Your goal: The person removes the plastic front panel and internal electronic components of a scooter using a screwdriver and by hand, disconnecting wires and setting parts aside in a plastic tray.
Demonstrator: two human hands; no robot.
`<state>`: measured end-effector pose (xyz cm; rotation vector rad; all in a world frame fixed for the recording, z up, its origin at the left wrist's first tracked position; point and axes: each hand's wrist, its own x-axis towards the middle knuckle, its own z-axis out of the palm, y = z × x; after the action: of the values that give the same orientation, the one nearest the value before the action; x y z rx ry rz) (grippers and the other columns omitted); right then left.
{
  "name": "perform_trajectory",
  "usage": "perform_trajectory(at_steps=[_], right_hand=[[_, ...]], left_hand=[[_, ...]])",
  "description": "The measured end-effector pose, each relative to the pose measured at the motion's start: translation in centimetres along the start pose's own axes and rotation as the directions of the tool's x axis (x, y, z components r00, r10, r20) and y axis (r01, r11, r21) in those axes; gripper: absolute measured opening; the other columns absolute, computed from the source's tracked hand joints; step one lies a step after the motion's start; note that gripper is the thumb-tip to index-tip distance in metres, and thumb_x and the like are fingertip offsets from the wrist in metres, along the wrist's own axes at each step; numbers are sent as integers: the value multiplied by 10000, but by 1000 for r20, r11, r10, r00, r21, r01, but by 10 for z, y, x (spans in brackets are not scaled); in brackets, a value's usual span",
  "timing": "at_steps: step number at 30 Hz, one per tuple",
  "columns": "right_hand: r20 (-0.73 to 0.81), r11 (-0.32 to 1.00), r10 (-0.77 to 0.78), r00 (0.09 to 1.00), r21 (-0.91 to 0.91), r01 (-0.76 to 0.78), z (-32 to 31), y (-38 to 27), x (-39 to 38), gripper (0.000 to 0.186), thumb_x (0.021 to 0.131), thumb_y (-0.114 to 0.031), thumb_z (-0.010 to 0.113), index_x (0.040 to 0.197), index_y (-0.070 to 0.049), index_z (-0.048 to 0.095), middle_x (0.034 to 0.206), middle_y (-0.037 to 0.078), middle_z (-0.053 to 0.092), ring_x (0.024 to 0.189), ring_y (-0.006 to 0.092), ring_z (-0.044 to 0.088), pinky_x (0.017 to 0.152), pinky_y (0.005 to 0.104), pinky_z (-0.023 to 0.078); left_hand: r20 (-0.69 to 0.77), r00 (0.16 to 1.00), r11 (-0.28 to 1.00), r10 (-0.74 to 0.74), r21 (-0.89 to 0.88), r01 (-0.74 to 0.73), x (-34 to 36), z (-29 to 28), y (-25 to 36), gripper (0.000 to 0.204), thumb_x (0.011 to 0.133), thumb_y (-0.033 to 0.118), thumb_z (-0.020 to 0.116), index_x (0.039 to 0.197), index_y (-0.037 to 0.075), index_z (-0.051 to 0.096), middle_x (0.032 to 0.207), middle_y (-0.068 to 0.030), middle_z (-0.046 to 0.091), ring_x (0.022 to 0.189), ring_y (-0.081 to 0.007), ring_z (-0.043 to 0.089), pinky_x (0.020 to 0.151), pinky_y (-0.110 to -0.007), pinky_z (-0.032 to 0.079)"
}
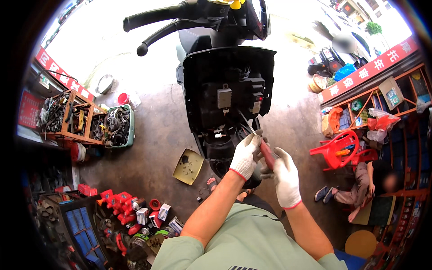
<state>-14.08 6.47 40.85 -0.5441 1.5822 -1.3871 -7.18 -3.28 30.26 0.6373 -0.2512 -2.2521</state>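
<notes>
My left hand (245, 157), in a white knit glove with a grey palm and red cuff, closes round the front of a red-handled screwdriver (267, 155). The tool's thin metal shaft points up and left into the scooter's opened front body (211, 99). My right hand (286, 177), gloved alike, has its fingers bent round the rear of the handle. Inside the black shell sit a silver finned box (224, 98) and a small module (256, 103) with a red light. A white connector (219, 135) hangs lower down among wires; the shaft's tip is hard to make out.
A yellowish tray (188, 167) with small parts lies on the floor at left. Black handlebars (157, 20) rise above the shell. Red bottles and boxes (121, 204) crowd the lower left. A red chair (337, 150) and a seated person (364, 184) are at right.
</notes>
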Motion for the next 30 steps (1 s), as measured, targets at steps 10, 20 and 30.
perform_trajectory(at_steps=[10,20,30], right_hand=[[23,993,52,998,109,-54,1,-1,0,441,1000,-163,508,1390,19,410,1142,132,596,858,184,615,776,314,538],[84,985,124,989,112,-133,0,-11,0,425,972,-97,540,1377,-10,447,1122,136,600,851,160,638,764,304,537],[16,999,-1,1000,39,0,5,1,1,469,995,-168,522,1404,20,390,1136,150,595,828,196,632,700,317,561]], left_hand=[[-6,1000,999,-13,-30,13,2,-2,-2,332,1013,196,568,1299,28,566,1111,-100,665,986,-205,639,858,-345,525],[-47,999,1000,-15,-27,14,0,4,0,347,1015,234,568,1300,36,568,1084,-87,651,958,-191,635,813,-345,516],[-10,1000,998,-28,-64,27,1,-2,0,319,1019,200,557,1286,26,564,1115,-114,649,987,-231,639,876,-353,544]])
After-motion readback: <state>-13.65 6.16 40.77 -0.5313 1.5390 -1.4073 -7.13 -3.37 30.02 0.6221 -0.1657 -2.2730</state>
